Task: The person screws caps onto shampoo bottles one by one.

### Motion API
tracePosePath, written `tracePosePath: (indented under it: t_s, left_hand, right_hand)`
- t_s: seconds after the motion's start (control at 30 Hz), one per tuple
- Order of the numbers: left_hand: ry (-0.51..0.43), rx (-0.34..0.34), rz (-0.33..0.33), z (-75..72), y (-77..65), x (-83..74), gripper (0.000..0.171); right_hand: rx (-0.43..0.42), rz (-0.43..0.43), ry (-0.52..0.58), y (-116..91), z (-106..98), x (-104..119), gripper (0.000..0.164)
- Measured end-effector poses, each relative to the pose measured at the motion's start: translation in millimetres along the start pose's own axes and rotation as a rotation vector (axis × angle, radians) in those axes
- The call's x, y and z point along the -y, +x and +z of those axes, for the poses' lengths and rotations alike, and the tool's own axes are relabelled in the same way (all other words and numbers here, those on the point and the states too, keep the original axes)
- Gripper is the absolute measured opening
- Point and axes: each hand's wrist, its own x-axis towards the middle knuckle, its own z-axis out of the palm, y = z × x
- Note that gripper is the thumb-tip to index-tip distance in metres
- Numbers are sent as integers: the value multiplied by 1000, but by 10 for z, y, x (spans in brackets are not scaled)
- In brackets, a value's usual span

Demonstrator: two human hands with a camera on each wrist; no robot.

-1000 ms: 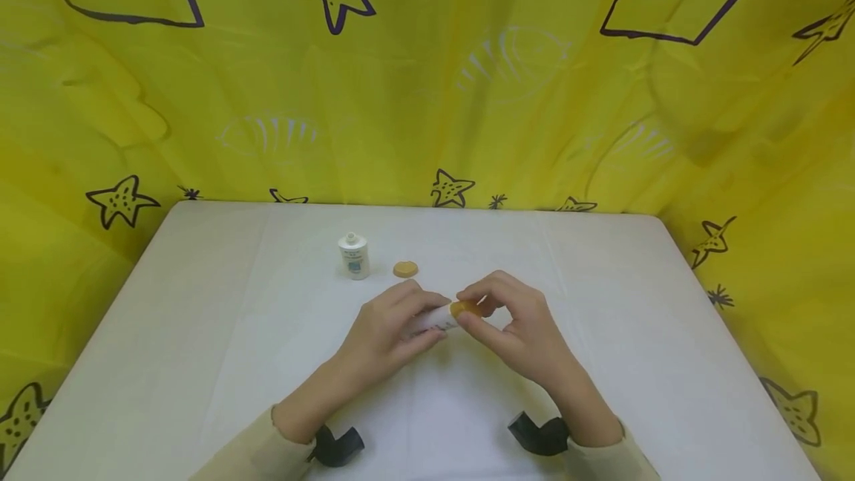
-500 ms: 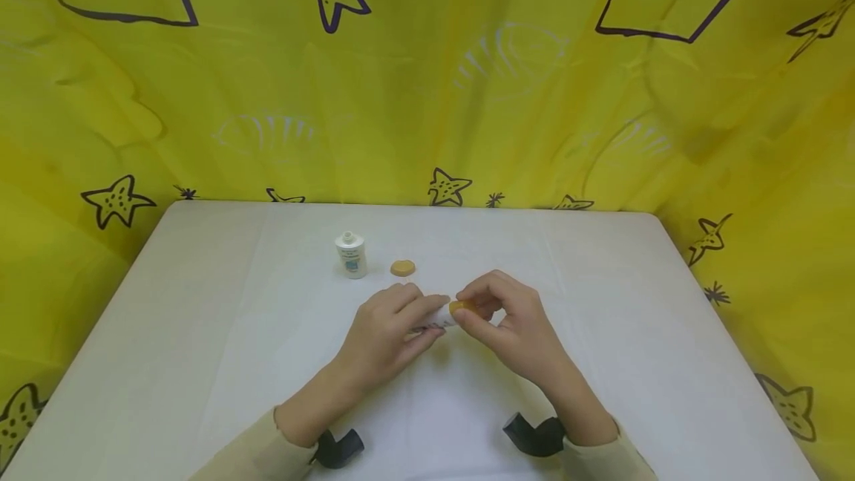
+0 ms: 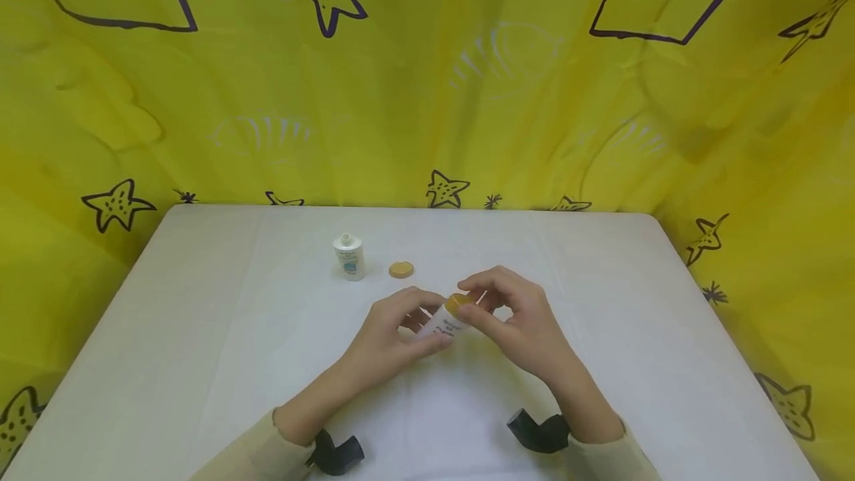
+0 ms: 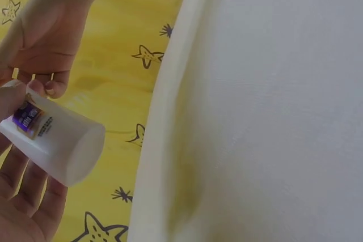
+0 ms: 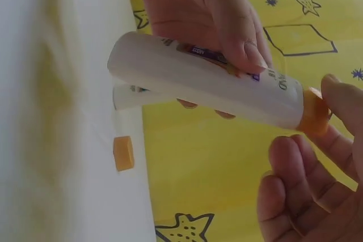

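Note:
A white bottle [image 3: 444, 324] with a printed label and an orange cap [image 5: 313, 111] is held tilted above the table. My left hand [image 3: 387, 329] grips its body, with the thumb across the label side and the fingers behind. Thumb and fingers of my right hand [image 3: 517, 310] pinch the cap at the bottle's end. In the left wrist view the bottle's flat bottom [image 4: 86, 154] faces out. Farther back stands a second white bottle [image 3: 349, 258], upright and uncapped, its small nozzle showing. A loose orange cap [image 3: 401, 270] lies just right of it.
The white-covered table [image 3: 267, 362] ends at a yellow curtain [image 3: 387, 110] printed with stars and fish. Black curved pieces [image 3: 538, 432] sit at both wrists beside the sleeves.
The held bottle has tipped so its capped end points more upward, and more of its label shows. My left fingers have loosened and spread around it. The standing bottle and loose cap stay put.

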Motion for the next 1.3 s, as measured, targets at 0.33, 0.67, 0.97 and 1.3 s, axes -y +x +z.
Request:
tracePosePath:
  t_s: [0.33,0.67,0.97,1.3]
  left_hand:
    - [-171,-83,-274,-39,144,-62,39]
    - [-182,-114,-302,92,443,39,38]
    - [-167,-82,-281,276,663,108,37]
    - [-136,-87,-254,451,872,211,36]
  right_hand:
    - [104,166,12,-8,-109,-66,33]
    - [72,268,-27,22,-135,-296,25]
    - [-24,286,-53,11,-200,-524,19]
    - [-141,315,-40,-2,-252,-707,22]
